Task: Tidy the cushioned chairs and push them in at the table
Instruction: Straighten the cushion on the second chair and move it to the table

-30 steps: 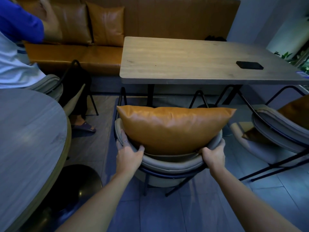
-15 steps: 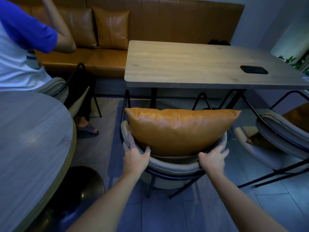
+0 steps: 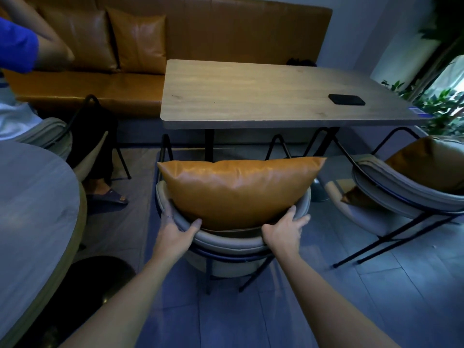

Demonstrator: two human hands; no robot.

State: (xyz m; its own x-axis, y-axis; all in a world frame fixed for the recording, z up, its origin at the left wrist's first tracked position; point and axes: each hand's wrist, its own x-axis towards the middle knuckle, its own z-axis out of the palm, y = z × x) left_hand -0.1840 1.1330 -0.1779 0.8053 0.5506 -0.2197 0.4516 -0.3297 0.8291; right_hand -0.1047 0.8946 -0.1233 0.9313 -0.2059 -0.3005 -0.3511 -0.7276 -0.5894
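Both hands are on the curved grey backrest of the near chair (image 3: 226, 243), which stands just short of the long wooden tabletop (image 3: 251, 94) with its seat facing in. The left hand (image 3: 174, 231) is wrapped over the rim at the left — thumb hooked to the inside against the cushion, fingers down the outside, a ring on one of them. The right hand (image 3: 285, 229) lies on the rim at the right with its fingers spread and only loosely curled over the edge. An orange leather cushion (image 3: 238, 190) stands upright against the backrest, between the two hands, its top edge below the tabletop's near edge. A second chair (image 3: 411, 194) sits off to the right, turned at an angle, with its own orange cushion (image 3: 431, 163) slumped in it. A dark flat phone (image 3: 346, 99) lies on the tabletop — well over to the right. At the left, a seated person in a blue sleeve (image 3: 15, 46).
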